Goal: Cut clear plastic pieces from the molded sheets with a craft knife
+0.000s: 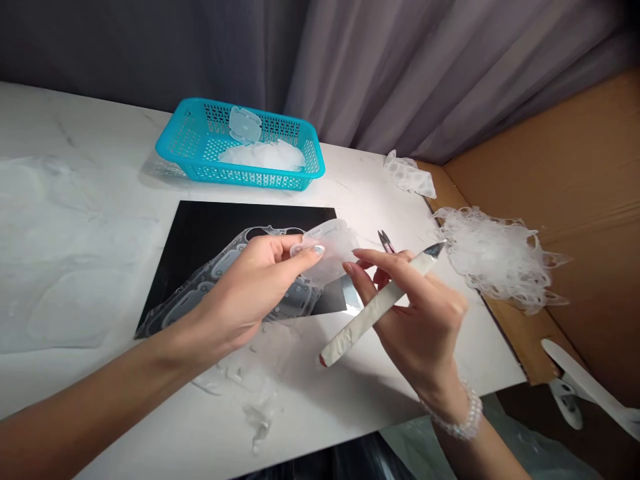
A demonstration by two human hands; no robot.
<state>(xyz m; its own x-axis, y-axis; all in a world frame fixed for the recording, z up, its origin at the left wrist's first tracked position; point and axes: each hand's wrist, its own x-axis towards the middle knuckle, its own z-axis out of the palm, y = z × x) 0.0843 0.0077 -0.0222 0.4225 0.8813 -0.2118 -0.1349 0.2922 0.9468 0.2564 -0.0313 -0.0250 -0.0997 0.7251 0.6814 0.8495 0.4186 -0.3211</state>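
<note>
My left hand pinches a small clear plastic piece between thumb and fingers, holding it above the black mat. My right hand grips a tape-wrapped knife with its blade tip pointing up and right; its forefinger reaches toward the clear piece. A clear plastic sheet with cut-out shapes lies on the mat under my left hand. Small snips lie just behind my right hand.
A turquoise basket holding clear pieces stands at the back of the white table. A heap of plastic trimmings lies at the right by a cardboard wall. More scraps and offcuts lie around.
</note>
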